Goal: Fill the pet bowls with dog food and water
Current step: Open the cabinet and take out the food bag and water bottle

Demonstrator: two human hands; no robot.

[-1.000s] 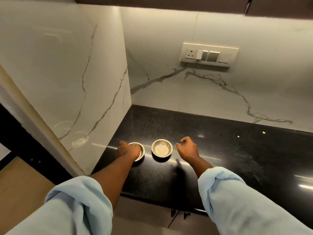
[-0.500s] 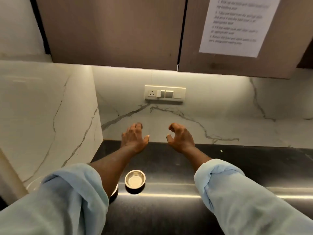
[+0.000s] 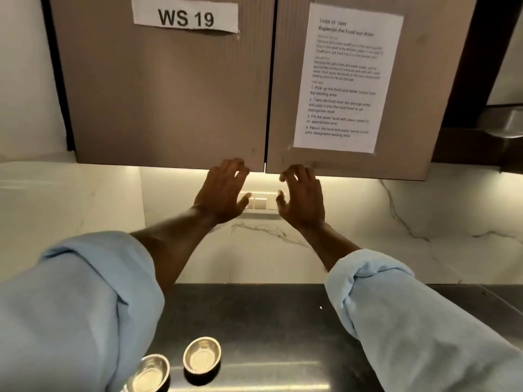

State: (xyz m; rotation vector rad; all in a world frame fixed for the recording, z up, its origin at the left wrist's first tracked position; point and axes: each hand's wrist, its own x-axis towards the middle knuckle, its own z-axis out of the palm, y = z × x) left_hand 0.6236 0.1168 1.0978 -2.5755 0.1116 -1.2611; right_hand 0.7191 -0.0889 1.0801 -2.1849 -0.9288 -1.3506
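Note:
Two small steel pet bowls stand side by side on the black counter (image 3: pixel 268 321): the left bowl (image 3: pixel 150 373) partly under my left sleeve, the right bowl (image 3: pixel 201 355) in full view. Both look empty. My left hand (image 3: pixel 220 193) and my right hand (image 3: pixel 302 196) are raised high, fingers spread, holding nothing. Their fingertips reach the bottom edge of the two brown wall cabinet doors, the left door (image 3: pixel 169 94) and the right door (image 3: pixel 283 80), on either side of the gap between them. Both doors are closed. No dog food or water is in view.
A "WS 19" label (image 3: pixel 185 15) and a printed instruction sheet (image 3: pixel 342 80) are taped to the doors. A white switch plate (image 3: pixel 261 202) sits on the marble backsplash behind my hands. A marble side wall closes the left; a steel fixture (image 3: pixel 506 123) shows at far right.
Both hands left the bowls on the counter and rose to the cabinet's bottom edge. My view tilted upward, so the bowls slid to the bottom of the frame.

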